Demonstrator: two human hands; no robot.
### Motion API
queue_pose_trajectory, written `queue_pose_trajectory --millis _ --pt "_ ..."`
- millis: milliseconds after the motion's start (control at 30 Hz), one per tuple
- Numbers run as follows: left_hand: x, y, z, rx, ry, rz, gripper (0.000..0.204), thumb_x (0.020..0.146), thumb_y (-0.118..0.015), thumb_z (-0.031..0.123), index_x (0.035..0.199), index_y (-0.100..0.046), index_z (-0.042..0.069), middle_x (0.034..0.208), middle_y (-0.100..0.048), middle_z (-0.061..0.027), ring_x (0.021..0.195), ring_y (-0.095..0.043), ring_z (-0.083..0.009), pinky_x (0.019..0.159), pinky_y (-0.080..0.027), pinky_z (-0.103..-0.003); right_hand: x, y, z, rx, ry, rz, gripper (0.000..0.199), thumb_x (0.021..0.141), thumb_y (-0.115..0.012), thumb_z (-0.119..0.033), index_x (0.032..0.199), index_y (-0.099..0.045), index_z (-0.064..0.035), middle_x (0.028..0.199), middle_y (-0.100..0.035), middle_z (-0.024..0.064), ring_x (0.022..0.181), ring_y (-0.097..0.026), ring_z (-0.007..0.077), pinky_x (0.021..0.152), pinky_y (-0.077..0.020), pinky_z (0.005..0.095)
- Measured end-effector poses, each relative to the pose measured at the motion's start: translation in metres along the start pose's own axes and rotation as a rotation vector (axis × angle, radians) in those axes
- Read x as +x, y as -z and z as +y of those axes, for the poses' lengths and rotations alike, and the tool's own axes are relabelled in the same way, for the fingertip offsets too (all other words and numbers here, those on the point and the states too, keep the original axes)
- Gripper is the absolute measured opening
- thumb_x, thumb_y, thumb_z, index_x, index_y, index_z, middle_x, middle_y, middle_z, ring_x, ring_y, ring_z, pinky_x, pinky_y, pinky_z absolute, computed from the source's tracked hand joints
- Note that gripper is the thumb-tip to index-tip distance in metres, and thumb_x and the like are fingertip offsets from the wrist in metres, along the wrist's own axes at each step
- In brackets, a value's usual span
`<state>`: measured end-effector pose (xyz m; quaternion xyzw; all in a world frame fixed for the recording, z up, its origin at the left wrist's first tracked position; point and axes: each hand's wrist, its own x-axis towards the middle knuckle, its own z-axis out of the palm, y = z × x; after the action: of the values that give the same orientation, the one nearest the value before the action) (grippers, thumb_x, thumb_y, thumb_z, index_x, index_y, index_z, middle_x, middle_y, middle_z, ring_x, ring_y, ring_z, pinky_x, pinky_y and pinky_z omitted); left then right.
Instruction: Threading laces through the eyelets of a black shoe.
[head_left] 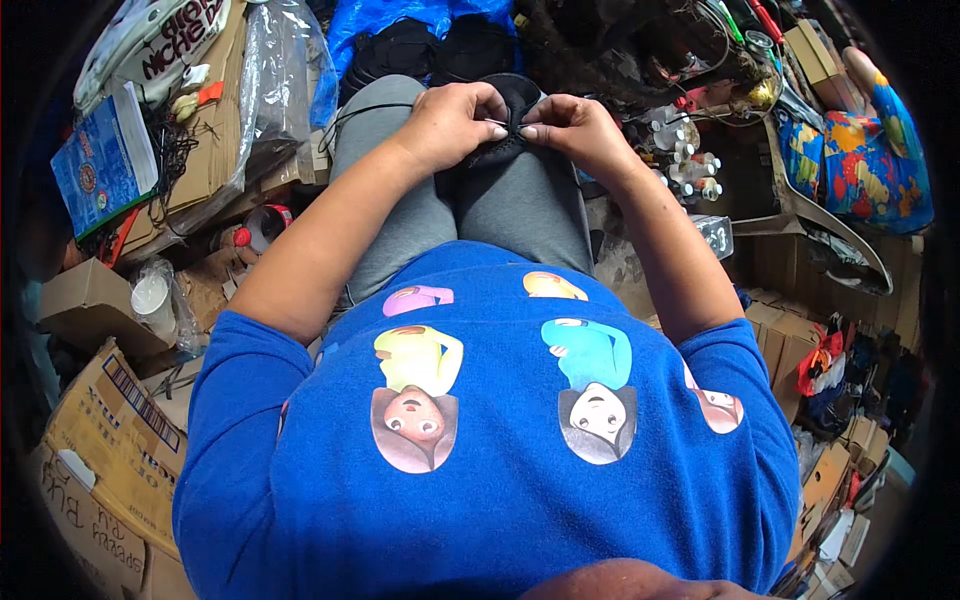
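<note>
Up at twelve o'clock, left hand (452, 120) and right hand (577, 127) both pinch one dark, floppy cloth piece (510, 125) on the lap.

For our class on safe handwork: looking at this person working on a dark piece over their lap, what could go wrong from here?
1. The left hand and right hand pinch the black fabric piece close together, so a slip might nip a fingertip.
2. The black cord trails loose over the knee and could snag.
3. The small white bottles stand close to the right forearm and might be knocked.
</note>
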<state>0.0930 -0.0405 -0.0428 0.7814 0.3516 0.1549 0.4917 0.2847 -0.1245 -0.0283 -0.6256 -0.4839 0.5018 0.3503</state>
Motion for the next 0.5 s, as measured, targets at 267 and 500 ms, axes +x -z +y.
queue_pose_trajectory --millis 267,500 --pt "-0.004 0.03 0.007 0.376 -0.216 -0.033 0.013 0.075 -0.068 0.019 0.083 -0.067 0.008 0.078 -0.065 -0.0092 0.079 -0.062 -0.0262 0.074 -0.043 -0.039 0.0 0.026 -0.01 -0.173 -0.066 -0.052 0.013 0.08 -0.071 -0.013 0.079 -0.061 -0.0047 0.073 -0.057 -0.0042 0.07 -0.051 0.0046 0.066 -0.0424 0.0208" --pt "-0.006 0.021 0.008 0.339 -0.187 -0.1 0.013 0.08 -0.06 0.008 0.092 -0.06 0.002 0.084 -0.063 -0.0159 0.079 -0.062 -0.0313 0.073 -0.047 -0.038 -0.005 0.023 0.016 -0.086 0.073 -0.088 0.022 0.077 -0.076 -0.021 0.086 -0.065 -0.0053 0.087 -0.061 -0.0005 0.082 -0.054 0.0076 0.074 -0.0432 0.0227"
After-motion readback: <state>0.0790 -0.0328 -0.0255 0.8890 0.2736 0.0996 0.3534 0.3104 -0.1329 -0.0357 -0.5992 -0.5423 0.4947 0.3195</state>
